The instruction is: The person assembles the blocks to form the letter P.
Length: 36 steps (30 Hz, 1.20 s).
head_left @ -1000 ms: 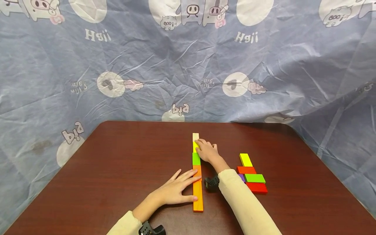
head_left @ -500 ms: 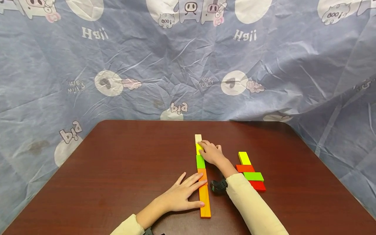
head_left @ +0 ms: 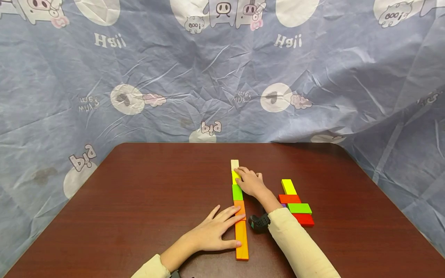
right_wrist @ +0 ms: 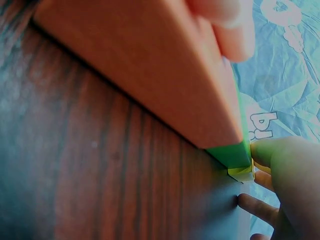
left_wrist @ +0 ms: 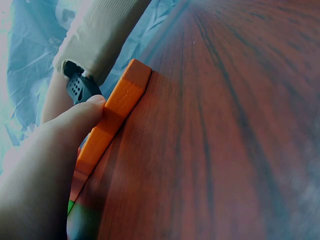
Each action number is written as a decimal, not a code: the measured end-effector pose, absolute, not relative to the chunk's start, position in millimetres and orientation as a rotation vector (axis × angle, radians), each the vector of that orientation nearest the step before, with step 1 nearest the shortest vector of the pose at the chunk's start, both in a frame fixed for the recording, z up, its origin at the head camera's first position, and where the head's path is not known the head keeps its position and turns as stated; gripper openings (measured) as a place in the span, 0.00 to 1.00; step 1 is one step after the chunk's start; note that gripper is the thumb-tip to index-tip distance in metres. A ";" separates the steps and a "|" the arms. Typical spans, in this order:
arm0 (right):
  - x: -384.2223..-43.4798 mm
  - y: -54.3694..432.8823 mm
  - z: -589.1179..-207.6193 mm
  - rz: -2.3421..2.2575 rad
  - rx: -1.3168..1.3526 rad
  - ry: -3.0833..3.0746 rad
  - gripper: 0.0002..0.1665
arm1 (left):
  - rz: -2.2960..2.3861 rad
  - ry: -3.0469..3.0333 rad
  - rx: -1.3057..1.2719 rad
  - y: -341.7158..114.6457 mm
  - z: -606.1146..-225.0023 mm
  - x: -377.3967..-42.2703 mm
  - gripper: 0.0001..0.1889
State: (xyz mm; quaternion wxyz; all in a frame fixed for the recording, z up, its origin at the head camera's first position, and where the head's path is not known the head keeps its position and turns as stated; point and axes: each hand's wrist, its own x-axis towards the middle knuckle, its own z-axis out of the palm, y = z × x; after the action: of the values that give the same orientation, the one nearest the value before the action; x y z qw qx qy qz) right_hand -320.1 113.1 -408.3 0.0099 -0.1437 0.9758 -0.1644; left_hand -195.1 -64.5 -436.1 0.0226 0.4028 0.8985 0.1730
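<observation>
Row of five blocks [head_left: 237,193]: two orange ones [head_left: 242,233] under my spread left grip [head_left: 210,233], one yellow [head_left: 235,177] under right grip [head_left: 251,183], closure unclear.

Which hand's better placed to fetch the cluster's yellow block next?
Probably the right hand: it's nearer that yellow block. The left hand is farther off, touching the orange blocks.

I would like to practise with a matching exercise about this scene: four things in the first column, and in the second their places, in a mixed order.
Things
1. left hand
2. right hand
3. cream block
4. printed cloth

Places
A. at the far end of the row of blocks
B. touching the yellow block in the row
C. behind the table
D. on the orange blocks

Right pairs: 1-D, 2-B, 3-A, 4-C
</observation>
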 end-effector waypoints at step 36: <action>-300.9 120.9 -417.1 -0.572 -0.508 3.089 0.26 | 0.399 2.906 1.366 -58.0 -441.5 -178.1 0.36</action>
State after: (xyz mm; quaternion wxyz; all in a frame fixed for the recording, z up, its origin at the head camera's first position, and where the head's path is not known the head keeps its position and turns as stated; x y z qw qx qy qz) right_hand -300.9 120.9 -417.1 -0.0202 -0.1596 0.9705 -0.1797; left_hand -178.1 -58.0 -441.5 -0.0471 0.4217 0.8971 0.1232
